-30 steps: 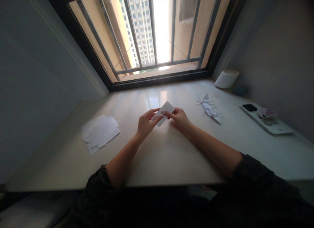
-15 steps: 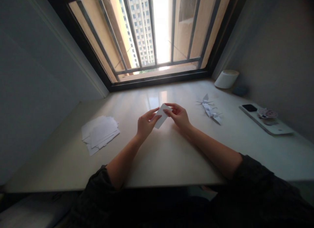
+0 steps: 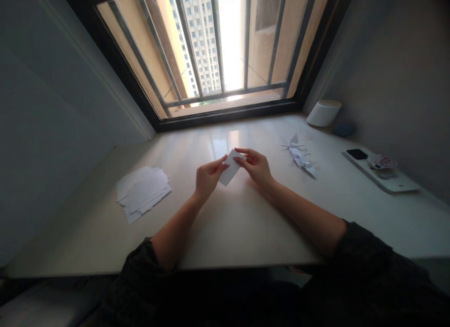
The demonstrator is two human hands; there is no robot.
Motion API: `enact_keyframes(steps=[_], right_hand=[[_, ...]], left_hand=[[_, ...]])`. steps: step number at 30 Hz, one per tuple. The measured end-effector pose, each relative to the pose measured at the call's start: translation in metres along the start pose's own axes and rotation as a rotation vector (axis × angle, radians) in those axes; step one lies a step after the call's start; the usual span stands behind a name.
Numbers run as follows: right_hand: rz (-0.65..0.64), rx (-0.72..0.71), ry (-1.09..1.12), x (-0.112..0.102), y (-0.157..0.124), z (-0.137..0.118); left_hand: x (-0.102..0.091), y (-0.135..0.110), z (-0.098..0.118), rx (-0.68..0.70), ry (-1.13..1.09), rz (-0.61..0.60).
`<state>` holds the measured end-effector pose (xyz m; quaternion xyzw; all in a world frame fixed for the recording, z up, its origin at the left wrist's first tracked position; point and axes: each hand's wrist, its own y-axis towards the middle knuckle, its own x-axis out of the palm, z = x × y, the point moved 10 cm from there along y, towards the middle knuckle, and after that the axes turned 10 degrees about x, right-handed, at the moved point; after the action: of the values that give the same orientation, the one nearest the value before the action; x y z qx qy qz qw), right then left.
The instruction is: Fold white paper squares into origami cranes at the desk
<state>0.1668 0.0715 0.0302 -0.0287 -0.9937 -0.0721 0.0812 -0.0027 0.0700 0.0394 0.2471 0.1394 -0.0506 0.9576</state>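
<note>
A small folded piece of white paper [image 3: 228, 175] is held tilted between my two hands, over the middle of the pale tabletop. My left hand [image 3: 209, 175] pinches its left edge, thumb on the near face. My right hand [image 3: 256, 165] grips its upper right corner between thumb and fingers. The fingertips behind the paper are partly hidden. To the right of my hands lie several folded paper cranes [image 3: 300, 157] in a row. On the left rests a loose stack of white paper sheets [image 3: 146, 191].
A white phone [image 3: 383, 174] with a round grip on its back lies at the right. Behind it, by the wall, stand a white cup-like container [image 3: 324, 113] and a small dark object [image 3: 343, 130]. A barred window [image 3: 228, 112] closes off the far side of the table [image 3: 225, 238].
My left thumb and fingers have shifted slightly up along the paper's left edge. The paper stays in both hands, and my right hand is almost still.
</note>
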Motion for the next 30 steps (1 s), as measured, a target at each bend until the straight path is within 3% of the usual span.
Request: enact_keyframes(steps=[10,20,26,30], right_hand=[[0.042,-0.01,0.008,-0.003,-0.004,-0.006],[0.064,0.012,-0.033,-0.004,-0.003,-0.001],[0.022,0.082,0.018,0.0,-0.001,0.006],[-0.106,0.203,-0.07,0.014,-0.001,0.02]], left_hand=[[-0.001,0.0,0.009,0.024,0.022,0.011],[0.0,-0.001,0.0,0.001,0.081,-0.002],[-0.001,-0.003,-0.005,-0.021,0.023,0.073],[-0.006,-0.004,-0.005,-0.011,0.018,0.149]])
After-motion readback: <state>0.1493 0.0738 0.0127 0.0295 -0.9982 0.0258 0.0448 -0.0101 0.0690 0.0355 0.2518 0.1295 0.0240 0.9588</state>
